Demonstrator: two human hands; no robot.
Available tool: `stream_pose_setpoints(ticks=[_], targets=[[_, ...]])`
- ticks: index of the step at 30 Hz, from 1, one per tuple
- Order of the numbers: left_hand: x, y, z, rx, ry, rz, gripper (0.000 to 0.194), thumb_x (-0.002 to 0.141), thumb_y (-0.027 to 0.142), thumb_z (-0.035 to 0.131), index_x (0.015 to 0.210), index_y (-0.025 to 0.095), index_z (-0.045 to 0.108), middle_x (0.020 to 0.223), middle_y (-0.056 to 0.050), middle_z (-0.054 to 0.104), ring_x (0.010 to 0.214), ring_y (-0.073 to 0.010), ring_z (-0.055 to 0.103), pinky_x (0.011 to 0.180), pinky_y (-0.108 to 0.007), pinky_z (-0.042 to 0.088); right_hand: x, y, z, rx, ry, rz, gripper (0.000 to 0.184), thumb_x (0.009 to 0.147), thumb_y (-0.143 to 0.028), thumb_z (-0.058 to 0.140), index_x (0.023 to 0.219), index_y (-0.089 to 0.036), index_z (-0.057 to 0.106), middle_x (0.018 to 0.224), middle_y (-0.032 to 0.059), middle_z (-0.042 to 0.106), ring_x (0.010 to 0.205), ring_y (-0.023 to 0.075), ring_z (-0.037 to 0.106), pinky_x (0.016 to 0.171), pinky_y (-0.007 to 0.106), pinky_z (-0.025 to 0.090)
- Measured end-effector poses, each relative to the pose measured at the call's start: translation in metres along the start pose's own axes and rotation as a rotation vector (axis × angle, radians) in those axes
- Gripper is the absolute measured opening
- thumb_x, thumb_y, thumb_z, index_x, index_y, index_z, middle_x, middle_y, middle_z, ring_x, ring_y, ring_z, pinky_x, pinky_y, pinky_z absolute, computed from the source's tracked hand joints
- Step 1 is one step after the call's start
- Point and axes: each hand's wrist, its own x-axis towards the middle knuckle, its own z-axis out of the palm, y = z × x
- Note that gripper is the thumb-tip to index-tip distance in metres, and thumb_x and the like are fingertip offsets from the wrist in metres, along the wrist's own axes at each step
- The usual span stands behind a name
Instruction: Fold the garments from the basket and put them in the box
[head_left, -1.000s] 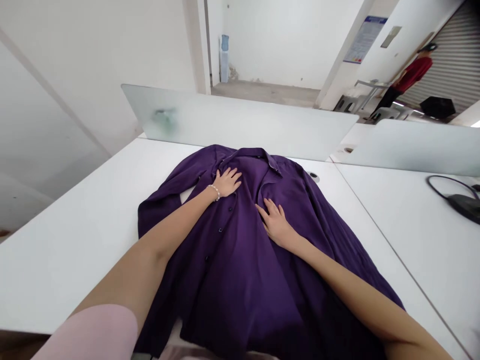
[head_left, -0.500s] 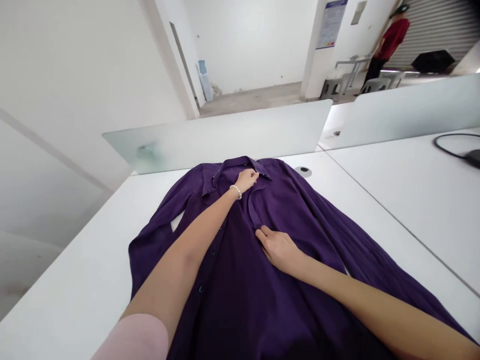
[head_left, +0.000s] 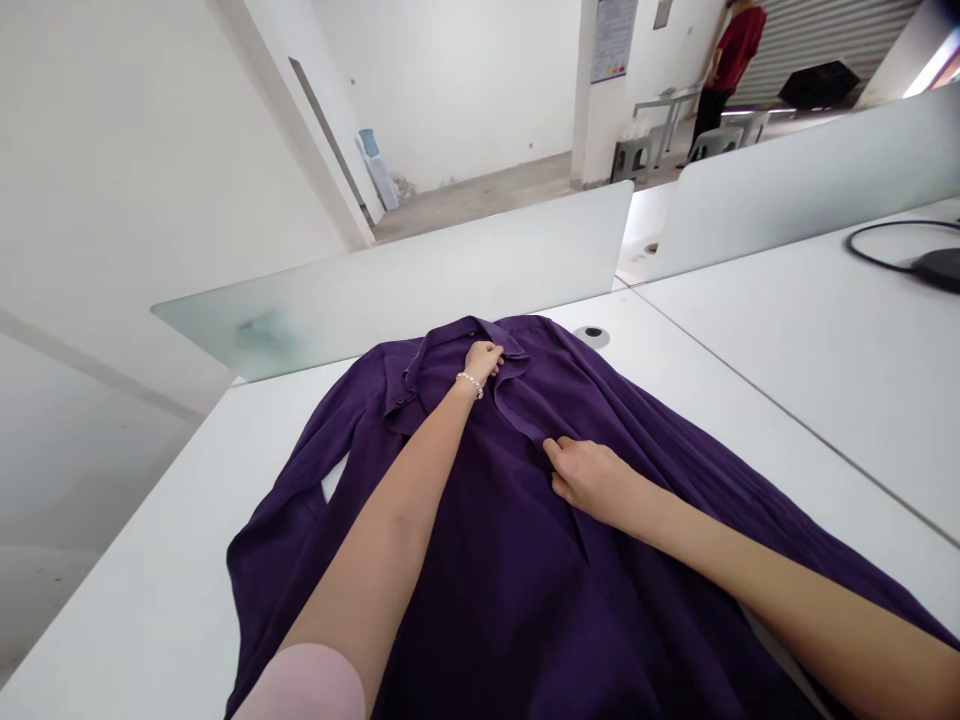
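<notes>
A dark purple button-front shirt lies spread on the white desk, collar away from me. My left hand, with a beaded bracelet on its wrist, is closed on the shirt by the collar. My right hand pinches the shirt's front edge at mid-chest. The shirt's lower part runs out of view at the bottom of the picture. A pale pink sleeve covers my left upper arm.
Frosted glass dividers stand beyond the shirt. A black cable and device lie on the desk at right, with a cable grommet near the collar. Far back, a person in a red shirt stands near stools.
My right hand has moved up the shirt and now pinches its front edge. My left hand has closed at the collar. The whole view has tilted and shifted.
</notes>
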Motion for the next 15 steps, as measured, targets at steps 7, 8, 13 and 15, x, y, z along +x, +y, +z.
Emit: stream_pose_setpoints(ticks=[7,8,13,15], targets=[[0.011,0.007,-0.021,-0.372,0.000,-0.058,0.016,0.081,0.025,0.072,0.077,0.016,0.059,0.057,0.000,0.059,0.055,-0.0114,0.061,0.061,-0.023,0.054,-0.001,0.026,-0.029,0.519,-0.054,-0.045,0.007,0.084,-0.016,0.055,0.077,-0.017,0.052,0.066,-0.0002,0.061,0.059,0.0129,0.061,0.058,0.023,0.041],[0.014,0.010,-0.025,-0.403,0.000,-0.052,0.014,0.081,0.022,0.071,0.077,0.016,0.059,0.058,0.000,0.059,0.059,-0.0117,0.062,0.064,-0.024,0.056,-0.004,0.027,-0.037,0.718,-0.070,-0.060,0.009,0.083,-0.017,0.054,0.076,-0.018,0.050,0.059,-0.0027,0.057,0.051,0.0109,0.057,0.054,0.022,0.040],[0.032,0.021,-0.038,-0.464,0.020,-0.015,0.017,0.080,0.008,0.062,0.069,0.016,0.052,0.062,0.001,0.057,0.066,-0.0112,0.063,0.074,-0.025,0.056,-0.020,-0.003,-0.048,1.378,-0.092,-0.169,0.017,0.086,-0.030,0.056,0.076,-0.019,0.046,0.049,-0.0063,0.051,0.041,0.0079,0.047,0.046,0.019,0.036],[0.036,0.018,-0.041,-0.431,0.044,-0.015,0.024,0.081,0.006,0.061,0.064,0.017,0.048,0.060,0.002,0.054,0.064,-0.0111,0.059,0.073,-0.026,0.054,-0.019,-0.019,-0.031,1.404,-0.096,-0.200,0.019,0.088,-0.033,0.055,0.078,-0.019,0.047,0.053,-0.0051,0.054,0.044,0.0092,0.051,0.048,0.019,0.039]])
